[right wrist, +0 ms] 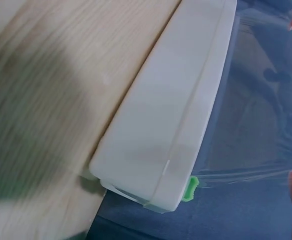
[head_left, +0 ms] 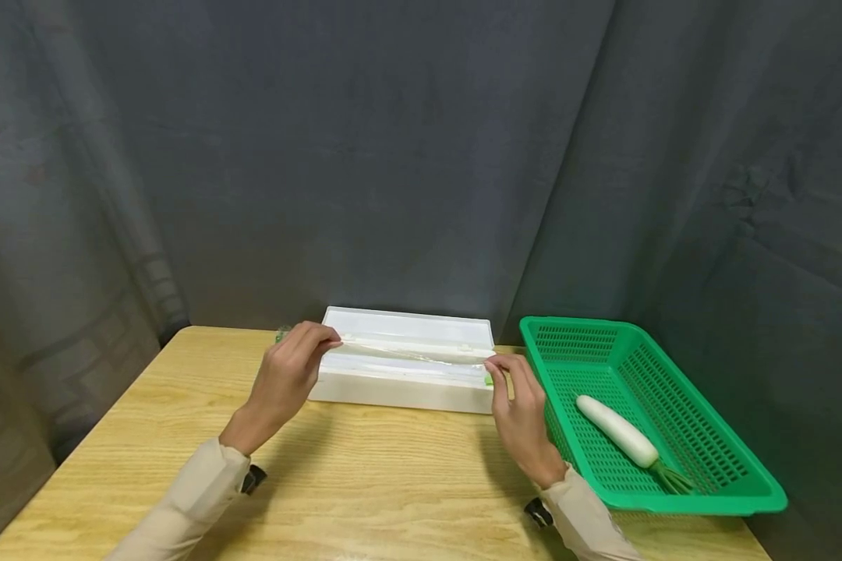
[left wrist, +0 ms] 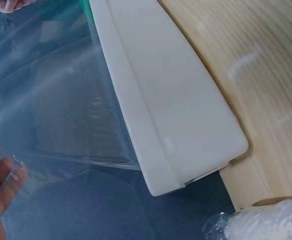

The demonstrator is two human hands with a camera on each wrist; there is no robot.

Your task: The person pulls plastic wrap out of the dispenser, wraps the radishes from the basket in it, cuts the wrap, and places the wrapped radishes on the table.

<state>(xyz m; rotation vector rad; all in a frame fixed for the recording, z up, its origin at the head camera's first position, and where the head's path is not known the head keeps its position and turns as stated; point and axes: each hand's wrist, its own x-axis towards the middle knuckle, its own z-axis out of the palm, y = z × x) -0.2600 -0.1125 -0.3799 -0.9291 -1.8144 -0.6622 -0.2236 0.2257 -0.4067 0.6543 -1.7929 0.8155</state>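
Note:
A long white cling film dispenser (head_left: 403, 393) lies on the table, its lid (head_left: 407, 321) raised at the back. From it a sheet of clear cling film (left wrist: 70, 95) stretches up between the two hands. My left hand (head_left: 290, 374) pinches the film's edge near the dispenser's left end. At the right end, my right hand (head_left: 521, 417) pinches the other corner between thumb and fingers. A small green slider (right wrist: 191, 189) sits on the dispenser's right end. In the right wrist view the film (right wrist: 256, 110) looks taut, with creases near the right fingertips.
A green plastic basket (head_left: 709, 421) stands right of the dispenser, holding a white radish (head_left: 617, 430) with trimmed green stems. Something wrapped in clear plastic (left wrist: 271, 222) lies beyond the dispenser's left end, mostly hidden in the head view. A dark curtain (head_left: 393, 156) hangs behind the wooden table (head_left: 393, 483).

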